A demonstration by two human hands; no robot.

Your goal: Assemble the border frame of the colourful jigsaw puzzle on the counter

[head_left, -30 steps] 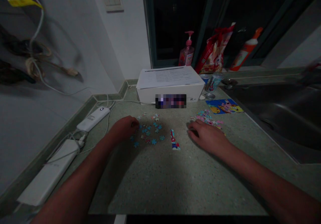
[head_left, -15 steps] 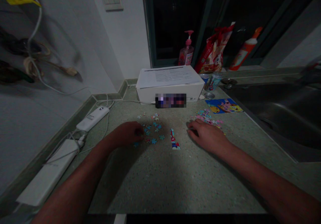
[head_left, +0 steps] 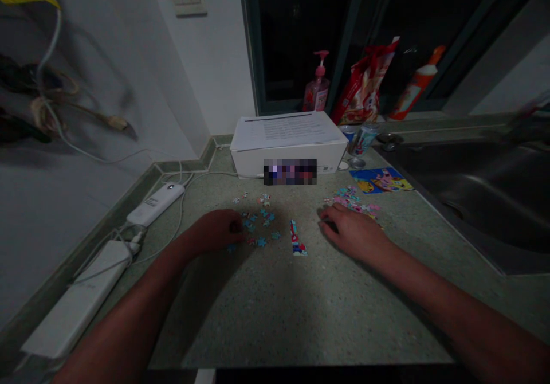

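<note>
Only a short strip of joined jigsaw pieces (head_left: 297, 239) is assembled on the speckled surface (head_left: 326, 309), while the left hand (head_left: 215, 230) curls its fingers at the loose blue pieces (head_left: 261, 223), and the right hand (head_left: 350, 230) bends its fingers just before the unsorted pink pieces (head_left: 352, 200), neither clearly holding anything.

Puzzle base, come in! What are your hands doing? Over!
Left hand at blue jigsaw pieces. Right hand beside pink jigsaw pieces. Joined pieces between them.
</note>
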